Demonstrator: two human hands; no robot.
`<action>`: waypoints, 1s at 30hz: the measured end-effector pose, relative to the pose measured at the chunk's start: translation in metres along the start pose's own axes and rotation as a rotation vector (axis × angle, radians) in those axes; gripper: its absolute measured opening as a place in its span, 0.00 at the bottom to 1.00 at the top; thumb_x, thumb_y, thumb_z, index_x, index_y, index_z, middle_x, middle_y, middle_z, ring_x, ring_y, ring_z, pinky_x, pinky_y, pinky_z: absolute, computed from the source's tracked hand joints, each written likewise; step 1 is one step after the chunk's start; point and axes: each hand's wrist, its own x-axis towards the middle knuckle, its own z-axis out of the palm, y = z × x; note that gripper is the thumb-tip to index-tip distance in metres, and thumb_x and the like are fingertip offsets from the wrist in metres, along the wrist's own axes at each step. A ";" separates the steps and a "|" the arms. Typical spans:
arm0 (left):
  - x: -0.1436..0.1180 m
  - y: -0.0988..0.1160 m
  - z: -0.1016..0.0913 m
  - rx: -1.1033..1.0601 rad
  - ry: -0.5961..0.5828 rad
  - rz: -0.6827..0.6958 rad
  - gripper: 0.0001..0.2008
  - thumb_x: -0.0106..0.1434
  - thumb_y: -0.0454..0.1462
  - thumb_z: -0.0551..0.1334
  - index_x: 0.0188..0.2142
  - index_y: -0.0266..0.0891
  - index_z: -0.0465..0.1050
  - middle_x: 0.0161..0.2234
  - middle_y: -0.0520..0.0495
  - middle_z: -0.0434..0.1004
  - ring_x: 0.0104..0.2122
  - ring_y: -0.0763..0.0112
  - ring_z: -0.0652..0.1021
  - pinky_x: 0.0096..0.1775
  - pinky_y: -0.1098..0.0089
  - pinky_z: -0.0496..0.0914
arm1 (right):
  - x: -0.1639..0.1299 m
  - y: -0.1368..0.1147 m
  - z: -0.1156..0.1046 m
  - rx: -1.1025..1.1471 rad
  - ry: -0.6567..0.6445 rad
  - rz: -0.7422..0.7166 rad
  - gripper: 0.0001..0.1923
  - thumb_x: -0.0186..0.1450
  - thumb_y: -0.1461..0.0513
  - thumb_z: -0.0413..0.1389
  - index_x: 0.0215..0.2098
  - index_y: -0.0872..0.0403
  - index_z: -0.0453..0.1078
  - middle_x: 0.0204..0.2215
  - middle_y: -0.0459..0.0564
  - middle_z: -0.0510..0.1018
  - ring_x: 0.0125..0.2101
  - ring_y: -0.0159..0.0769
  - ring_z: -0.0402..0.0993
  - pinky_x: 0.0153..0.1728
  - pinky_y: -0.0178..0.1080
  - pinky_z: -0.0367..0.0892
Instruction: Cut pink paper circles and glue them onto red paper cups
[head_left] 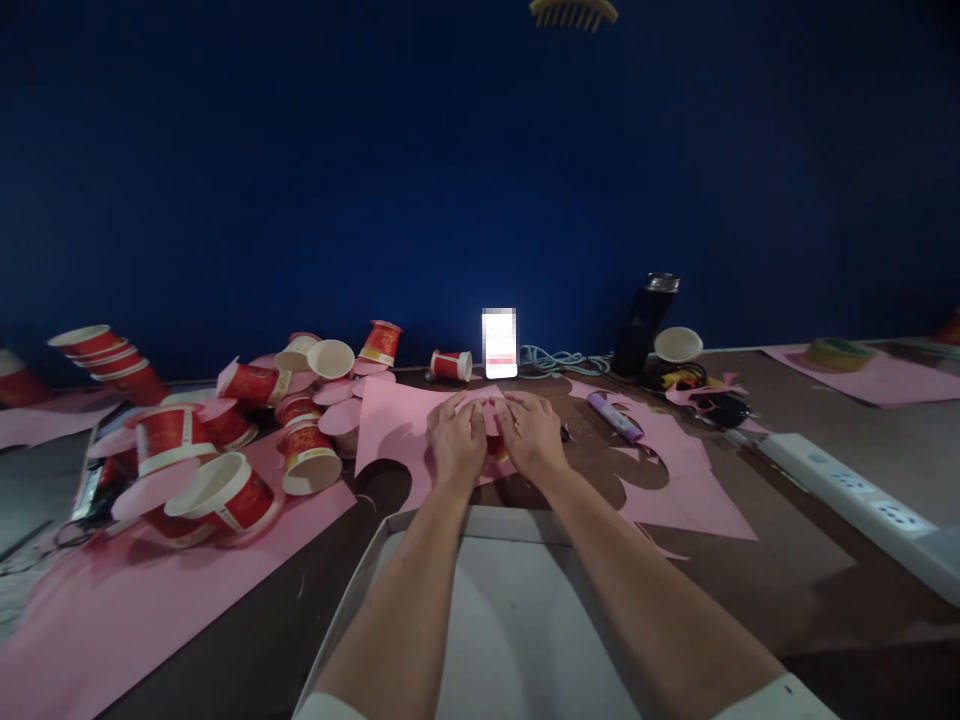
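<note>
Side by side at the middle of the table, my left hand (459, 437) and my right hand (529, 432) are cupped around a red paper cup (495, 449). A pink paper piece (486, 395) lies across the top of the cup, under my fingertips. My fingers are curved and pressed in from both sides, hiding most of the cup. Behind and left of them is a pink sheet with rounded cut-outs (394, 425). To the right, a purple glue stick (615, 416) rests on more cut pink paper (694, 485).
Several red paper cups (247, 500), some with pink discs, crowd the left. A lit phone (500, 345) stands against the blue wall. At right are a black thermos (645, 325), a tape roll (838, 354) and a white power strip (862, 510). A white box lid (517, 600) lies under my forearms.
</note>
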 end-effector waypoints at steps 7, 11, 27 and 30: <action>0.001 0.000 0.001 -0.006 -0.016 -0.018 0.17 0.64 0.38 0.51 0.44 0.42 0.77 0.48 0.42 0.74 0.50 0.60 0.70 0.54 0.56 0.60 | 0.000 0.005 0.006 0.067 0.000 -0.002 0.17 0.67 0.59 0.47 0.49 0.46 0.73 0.48 0.48 0.74 0.47 0.39 0.67 0.49 0.40 0.60; 0.002 -0.001 0.002 -0.027 -0.008 -0.017 0.17 0.64 0.38 0.51 0.44 0.43 0.77 0.46 0.43 0.75 0.50 0.61 0.71 0.54 0.57 0.61 | 0.000 0.005 0.006 0.064 -0.003 -0.015 0.18 0.66 0.61 0.47 0.50 0.46 0.72 0.48 0.48 0.74 0.48 0.38 0.67 0.51 0.40 0.60; 0.001 -0.002 0.003 -0.050 -0.005 -0.021 0.17 0.63 0.37 0.51 0.45 0.42 0.77 0.48 0.43 0.75 0.51 0.61 0.71 0.54 0.56 0.61 | -0.003 0.002 0.009 0.012 -0.028 -0.012 0.21 0.67 0.61 0.43 0.56 0.53 0.67 0.54 0.52 0.70 0.51 0.42 0.64 0.53 0.43 0.58; 0.000 -0.001 0.002 -0.048 0.011 -0.009 0.17 0.63 0.37 0.52 0.44 0.42 0.77 0.50 0.44 0.74 0.51 0.61 0.71 0.55 0.56 0.60 | -0.003 -0.001 0.006 0.000 -0.042 0.001 0.21 0.68 0.61 0.43 0.57 0.53 0.65 0.55 0.51 0.70 0.53 0.42 0.63 0.53 0.44 0.57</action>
